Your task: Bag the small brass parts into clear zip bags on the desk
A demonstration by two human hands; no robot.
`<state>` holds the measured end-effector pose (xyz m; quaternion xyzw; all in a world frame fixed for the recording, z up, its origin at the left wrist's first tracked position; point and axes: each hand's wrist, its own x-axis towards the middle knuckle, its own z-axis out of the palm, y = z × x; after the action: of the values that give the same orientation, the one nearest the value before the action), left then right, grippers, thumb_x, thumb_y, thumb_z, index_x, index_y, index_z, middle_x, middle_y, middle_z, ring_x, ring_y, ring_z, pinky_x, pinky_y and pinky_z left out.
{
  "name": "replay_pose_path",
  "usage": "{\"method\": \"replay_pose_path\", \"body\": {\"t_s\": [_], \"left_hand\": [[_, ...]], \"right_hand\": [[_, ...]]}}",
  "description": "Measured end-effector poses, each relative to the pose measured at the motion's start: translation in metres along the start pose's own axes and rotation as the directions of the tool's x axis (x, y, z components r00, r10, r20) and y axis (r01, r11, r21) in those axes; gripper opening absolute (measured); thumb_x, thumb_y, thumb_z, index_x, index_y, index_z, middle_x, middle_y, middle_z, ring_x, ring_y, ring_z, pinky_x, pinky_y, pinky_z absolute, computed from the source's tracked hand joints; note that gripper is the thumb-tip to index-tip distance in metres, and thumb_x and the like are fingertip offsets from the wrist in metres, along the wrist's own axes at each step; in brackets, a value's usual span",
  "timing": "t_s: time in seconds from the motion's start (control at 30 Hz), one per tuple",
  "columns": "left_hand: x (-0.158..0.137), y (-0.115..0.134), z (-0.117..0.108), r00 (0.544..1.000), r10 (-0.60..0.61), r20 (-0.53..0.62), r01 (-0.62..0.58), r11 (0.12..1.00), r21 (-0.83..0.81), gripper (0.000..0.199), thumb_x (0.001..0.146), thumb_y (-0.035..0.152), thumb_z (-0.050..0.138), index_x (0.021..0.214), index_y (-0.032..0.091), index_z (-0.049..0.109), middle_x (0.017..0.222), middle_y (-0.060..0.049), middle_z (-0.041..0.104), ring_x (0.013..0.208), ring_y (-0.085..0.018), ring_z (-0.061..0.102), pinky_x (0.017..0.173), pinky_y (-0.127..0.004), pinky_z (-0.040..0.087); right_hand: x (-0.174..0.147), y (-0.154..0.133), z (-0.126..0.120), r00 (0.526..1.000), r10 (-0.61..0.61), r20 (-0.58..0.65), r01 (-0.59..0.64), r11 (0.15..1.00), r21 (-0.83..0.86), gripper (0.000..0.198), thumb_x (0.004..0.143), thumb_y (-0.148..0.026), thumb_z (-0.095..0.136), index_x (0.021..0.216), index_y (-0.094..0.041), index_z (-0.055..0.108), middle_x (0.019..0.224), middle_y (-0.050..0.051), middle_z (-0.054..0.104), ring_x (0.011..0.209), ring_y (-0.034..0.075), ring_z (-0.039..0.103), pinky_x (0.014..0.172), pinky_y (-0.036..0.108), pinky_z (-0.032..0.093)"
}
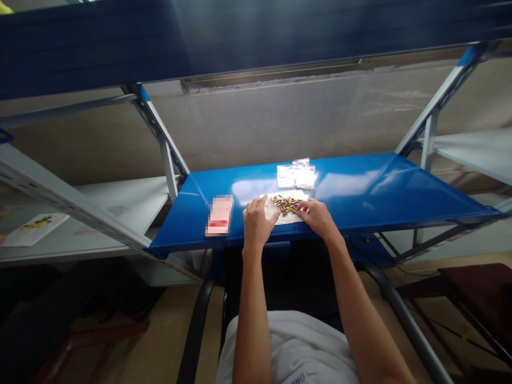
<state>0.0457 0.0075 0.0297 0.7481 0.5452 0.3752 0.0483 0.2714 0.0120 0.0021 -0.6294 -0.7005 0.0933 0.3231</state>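
A pile of small dark brown and yellow capsules [285, 205] lies on a white sheet [282, 219] near the front edge of the blue table. My left hand [258, 220] rests at the left side of the sheet, with its thumb apart from the bent fingers and nothing visible in it. At the right side of the pile, the thumb and fingertips of my right hand [316, 214] are drawn together among the capsules. Whatever lies between those fingertips is too small to make out. Clear plastic bags [304, 177] lie just behind the sheet.
A pinkish pack with a red band [219, 216], partly blurred, lies left on the blue table [360, 197]. A dark blue shelf [256, 37] hangs above. The left shelf [120, 213] bears a white sheet with yellow and dark pieces [37, 223]. A dark red stool [480, 293] stands right.
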Motion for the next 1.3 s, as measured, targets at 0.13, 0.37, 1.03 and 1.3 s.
{"method": "replay_pose_path", "body": {"t_s": [0.13, 0.37, 1.03, 1.3], "left_hand": [[0.0, 0.002, 0.0, 1.0, 0.008, 0.029, -0.008, 1.0, -0.001, 0.063, 0.089, 0.033, 0.081, 0.145, 0.017, 0.058, 0.132, -0.015, 0.071, 0.123, -0.034, 0.065, 0.104, -0.049, 0.052], [0.0, 0.007, 0.002, 0.994, 0.047, 0.095, -0.042, 0.998, -0.057, 0.068, 0.087, 0.033, 0.085, 0.148, 0.019, 0.057, 0.134, -0.015, 0.072, 0.127, -0.034, 0.065, 0.107, -0.049, 0.051], [0.001, 0.012, -0.006, 0.983, 0.124, 0.137, -0.087, 0.964, -0.249, 0.054, 0.084, 0.022, 0.087, 0.135, 0.022, 0.069, 0.135, -0.012, 0.073, 0.126, -0.03, 0.069, 0.108, -0.045, 0.055], [0.001, 0.008, -0.003, 0.989, 0.126, 0.073, -0.099, 0.952, -0.29, 0.05, 0.087, 0.025, 0.084, 0.134, 0.024, 0.069, 0.131, -0.01, 0.074, 0.122, -0.028, 0.071, 0.107, -0.044, 0.056]], "right_hand": [[0.0, 0.0, 0.0, 1.0, -0.006, 0.006, 0.006, 1.0, 0.028, 0.012, 0.092, -0.026, 0.068, 0.09, -0.021, 0.079, 0.091, 0.008, 0.071, 0.079, 0.022, 0.064, 0.077, 0.032, 0.046], [0.0, -0.014, -0.012, 0.996, -0.039, -0.084, 0.052, 0.984, 0.169, 0.014, 0.094, -0.025, 0.06, 0.09, -0.02, 0.073, 0.086, 0.007, 0.073, 0.078, 0.023, 0.063, 0.075, 0.034, 0.046], [0.001, -0.049, -0.006, 0.99, -0.143, 0.011, 0.119, 0.866, 0.485, 0.024, 0.093, -0.039, 0.064, 0.09, -0.023, 0.082, 0.093, 0.007, 0.078, 0.082, 0.024, 0.068, 0.077, 0.036, 0.051], [0.001, -0.039, -0.006, 0.999, -0.03, -0.037, 0.044, 0.865, 0.499, 0.021, 0.091, -0.036, 0.066, 0.093, -0.023, 0.081, 0.099, 0.007, 0.083, 0.088, 0.027, 0.073, 0.086, 0.04, 0.055]]}}
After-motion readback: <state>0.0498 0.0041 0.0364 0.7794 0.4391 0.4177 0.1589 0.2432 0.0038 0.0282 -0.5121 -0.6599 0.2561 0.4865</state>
